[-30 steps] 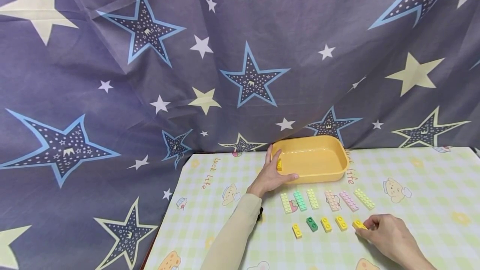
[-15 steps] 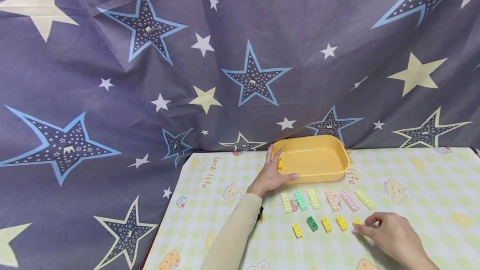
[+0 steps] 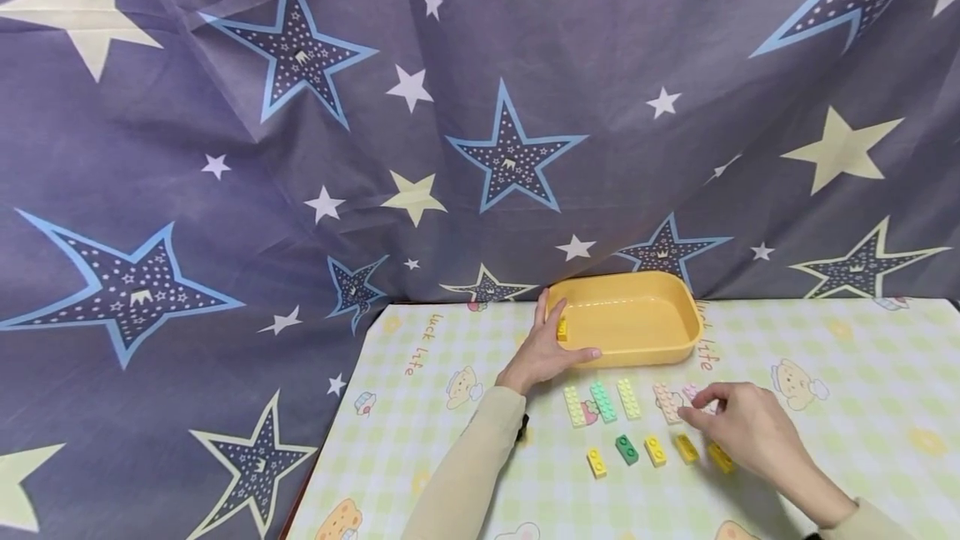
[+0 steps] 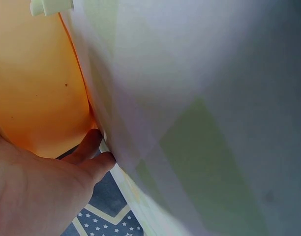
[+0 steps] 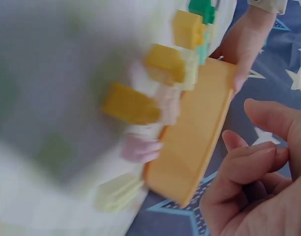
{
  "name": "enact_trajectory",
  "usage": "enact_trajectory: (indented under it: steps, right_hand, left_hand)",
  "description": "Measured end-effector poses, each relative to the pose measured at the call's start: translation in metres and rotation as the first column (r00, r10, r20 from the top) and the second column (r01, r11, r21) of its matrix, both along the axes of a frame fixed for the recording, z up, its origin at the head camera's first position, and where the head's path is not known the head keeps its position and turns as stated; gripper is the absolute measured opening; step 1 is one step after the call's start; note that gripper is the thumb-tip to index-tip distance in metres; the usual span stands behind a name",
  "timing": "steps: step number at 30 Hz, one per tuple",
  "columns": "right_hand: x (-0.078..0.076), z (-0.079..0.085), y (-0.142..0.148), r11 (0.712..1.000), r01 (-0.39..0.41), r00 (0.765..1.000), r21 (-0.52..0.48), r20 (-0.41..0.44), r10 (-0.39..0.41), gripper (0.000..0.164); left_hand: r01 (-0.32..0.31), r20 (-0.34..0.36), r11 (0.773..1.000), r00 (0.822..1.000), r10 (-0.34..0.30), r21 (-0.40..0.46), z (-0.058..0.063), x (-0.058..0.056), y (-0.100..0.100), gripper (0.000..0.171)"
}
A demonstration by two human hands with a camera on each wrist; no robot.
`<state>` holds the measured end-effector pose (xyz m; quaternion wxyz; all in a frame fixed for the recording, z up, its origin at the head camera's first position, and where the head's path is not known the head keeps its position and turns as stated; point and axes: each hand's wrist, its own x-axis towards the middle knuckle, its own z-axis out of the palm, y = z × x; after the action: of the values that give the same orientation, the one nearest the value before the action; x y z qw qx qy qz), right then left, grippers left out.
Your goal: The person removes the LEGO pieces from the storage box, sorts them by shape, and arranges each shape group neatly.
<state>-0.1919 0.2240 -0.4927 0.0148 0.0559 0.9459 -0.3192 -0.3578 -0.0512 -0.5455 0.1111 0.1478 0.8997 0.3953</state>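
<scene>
My left hand (image 3: 543,350) grips the left end of a yellow-orange plastic tray (image 3: 660,357), with the thumb along its near wall. One small yellow brick (image 3: 562,329) lies in the tray beside those fingers. Over the right end of the brick rows hovers my right hand (image 3: 753,427), thumb and index finger apart. Nothing shows between its fingers (image 5: 239,172) in the right wrist view. Below it lie two yellow bricks (image 3: 686,448) in its shadow. It partly hides a pink brick (image 3: 690,392) and covers most of a pale yellow one (image 5: 118,193).
In the front row are also a green brick (image 3: 627,449) and more yellow bricks (image 3: 596,462). Behind them, long pastel bricks, among them a mint one (image 3: 602,401) and a peach one (image 3: 666,402), lie before the tray. A star-patterned curtain (image 3: 420,273) hangs behind the table.
My right hand has let go of the rightmost yellow brick and moved up and left, over the pastel row. The left hand stays at the tray.
</scene>
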Motion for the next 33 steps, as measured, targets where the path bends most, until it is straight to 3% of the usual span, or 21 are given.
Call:
enact_trajectory:
  steps: [7,12,15,23,28,33]
  right_hand:
    - [-0.03,0.025,-0.033,0.995,-0.09,0.994,-0.035,-0.068,0.088,0.018]
    - [-0.055,0.031,-0.058,0.982,-0.184,0.973,-0.03,-0.148,0.178,0.016]
    - [-0.069,0.029,-0.069,0.98,-0.195,0.968,-0.029,-0.167,0.188,0.015]
    - [-0.091,0.02,-0.084,0.981,-0.18,0.979,-0.07,-0.11,0.172,0.016]
    - [-0.113,0.012,-0.089,0.987,-0.158,0.981,-0.03,-0.117,0.153,0.018]
    - [-0.123,0.001,-0.094,0.988,-0.155,0.981,-0.014,-0.12,0.152,0.016]
  left_hand:
    - [-0.007,0.004,1.0,1.0,0.007,0.004,0.004,0.0,-0.001,0.114]
    - [-0.015,-0.003,1.0,1.0,0.015,0.002,0.003,-0.001,-0.001,0.116]
    - [-0.014,-0.009,1.0,1.0,0.014,-0.004,0.0,-0.001,-0.001,0.116]
    - [0.003,-0.038,1.0,0.999,-0.003,-0.012,0.0,0.002,0.0,0.114]
    - [0.009,-0.057,1.0,0.998,-0.01,-0.016,0.004,-0.001,0.0,0.11]
    - [0.01,-0.048,1.0,0.999,-0.01,-0.013,0.001,0.0,0.001,0.112]
